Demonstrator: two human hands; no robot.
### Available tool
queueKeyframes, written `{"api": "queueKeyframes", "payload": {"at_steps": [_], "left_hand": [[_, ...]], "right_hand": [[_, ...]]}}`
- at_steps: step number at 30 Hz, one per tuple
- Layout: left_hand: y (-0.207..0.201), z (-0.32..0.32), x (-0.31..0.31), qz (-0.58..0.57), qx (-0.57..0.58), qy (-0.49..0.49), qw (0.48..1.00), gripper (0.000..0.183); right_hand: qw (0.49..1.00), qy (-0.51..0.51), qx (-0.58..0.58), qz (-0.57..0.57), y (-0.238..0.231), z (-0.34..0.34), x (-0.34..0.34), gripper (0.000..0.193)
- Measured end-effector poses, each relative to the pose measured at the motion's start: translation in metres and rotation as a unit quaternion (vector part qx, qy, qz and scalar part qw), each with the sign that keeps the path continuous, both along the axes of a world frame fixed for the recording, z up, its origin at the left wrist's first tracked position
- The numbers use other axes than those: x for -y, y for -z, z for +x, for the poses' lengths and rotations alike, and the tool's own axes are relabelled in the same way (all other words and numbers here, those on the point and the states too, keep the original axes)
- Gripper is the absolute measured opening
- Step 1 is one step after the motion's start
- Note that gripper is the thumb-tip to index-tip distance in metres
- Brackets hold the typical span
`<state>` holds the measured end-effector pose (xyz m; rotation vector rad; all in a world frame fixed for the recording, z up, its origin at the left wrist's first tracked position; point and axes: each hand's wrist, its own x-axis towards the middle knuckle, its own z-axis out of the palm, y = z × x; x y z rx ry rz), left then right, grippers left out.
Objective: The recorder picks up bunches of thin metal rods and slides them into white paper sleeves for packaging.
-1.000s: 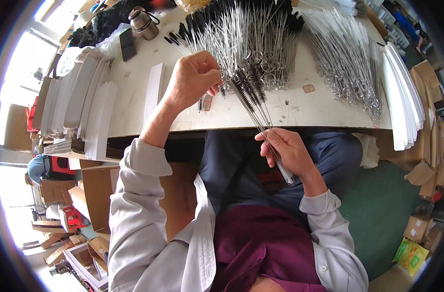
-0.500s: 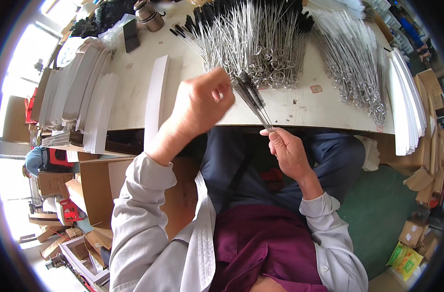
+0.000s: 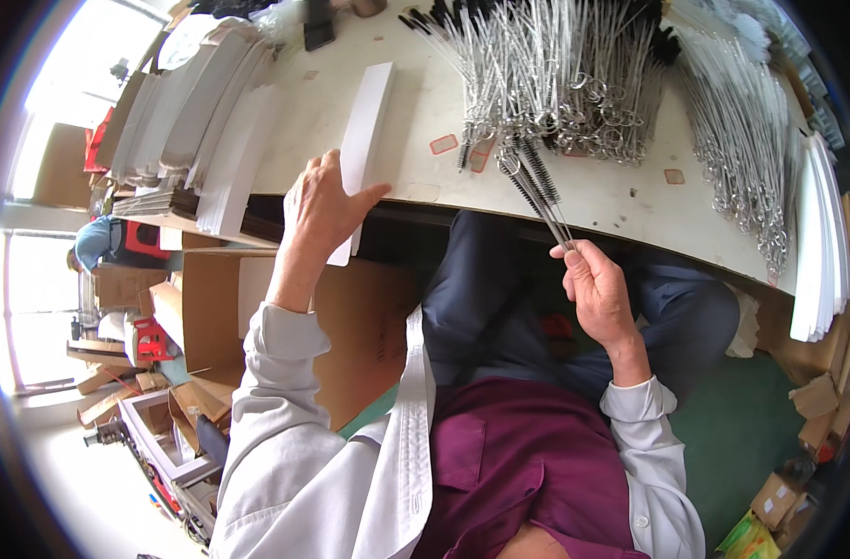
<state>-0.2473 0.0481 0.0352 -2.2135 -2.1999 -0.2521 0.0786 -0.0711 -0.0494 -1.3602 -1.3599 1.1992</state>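
Observation:
My right hand (image 3: pixel 596 289) pinches the wire ends of a few thin tube brushes (image 3: pixel 537 182), their black bristles pointing up and away over the table's front edge. My left hand (image 3: pixel 330 207) is at the near end of a long, narrow white box (image 3: pixel 367 116), thumb stretched out to the right and fingers apart. The hand covers part of the box, so I cannot make out how firmly it touches. Just beyond the held brushes lies a big heap of wire-handled brushes (image 3: pixel 555 84) with looped ends towards me.
Another pile of wire brushes (image 3: pixel 737 149) lies at the right, beside stacked white strips (image 3: pixel 824 238). Flat white boxes (image 3: pixel 187 116) are stacked at the left. An open cardboard box (image 3: pixel 350 335) stands below the table. A person in blue (image 3: pixel 94 244) is in the left background.
My left hand has left the brush tips and moved left to the white box, its fingers opening. My right hand keeps hold of the brushes. The whole view has shifted.

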Motion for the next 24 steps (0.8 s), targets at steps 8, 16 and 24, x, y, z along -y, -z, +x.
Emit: {"api": "queueKeyframes", "payload": {"at_steps": [8,16,24], "left_hand": [[0.031,-0.021,0.001,-0.077,0.014,-0.063,0.995,0.064],[0.023,-0.026,-0.005,-0.189,0.705,-0.017,0.683,0.040],[0.041,0.019,-0.011,-0.080,0.814,0.025,0.574,0.046]], "right_hand": [[0.999,-0.024,0.023,0.027,0.004,-0.007,-0.003,0.031],[0.998,-0.058,0.015,-0.020,-0.013,-0.009,0.002,0.032],[0.979,-0.148,-0.092,-0.105,-0.024,-0.021,0.013,0.034]]}}
